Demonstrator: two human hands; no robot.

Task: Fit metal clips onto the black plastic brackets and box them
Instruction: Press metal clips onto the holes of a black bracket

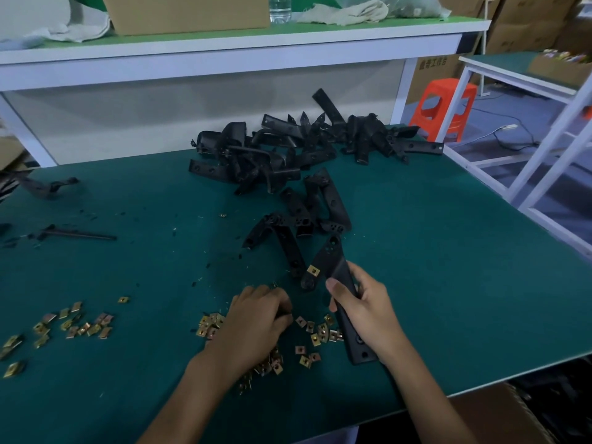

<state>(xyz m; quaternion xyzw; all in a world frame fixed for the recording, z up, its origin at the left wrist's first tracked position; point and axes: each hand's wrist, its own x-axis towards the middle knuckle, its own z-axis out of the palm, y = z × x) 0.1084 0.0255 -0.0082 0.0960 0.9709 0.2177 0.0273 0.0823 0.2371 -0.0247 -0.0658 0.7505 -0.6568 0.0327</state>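
Note:
My right hand [365,312] grips a long black plastic bracket [330,261] by its middle, lifted off the green mat, with one brass-coloured clip [313,270] fitted on its upper part. My left hand [256,318] lies knuckles up on a scatter of loose metal clips [315,334], fingers curled down among them; whether it holds one is hidden. A second scatter of clips [77,325] lies to the left. A pile of black brackets [288,149] sits at the back of the mat, with a few more [307,213] just beyond my hands.
A cardboard box [499,411] holding dark parts stands below the table's front right edge. A loose black part [77,233] and another [48,187] lie at the left. A white shelf frame [544,161] and an orange stool [442,104] stand to the right.

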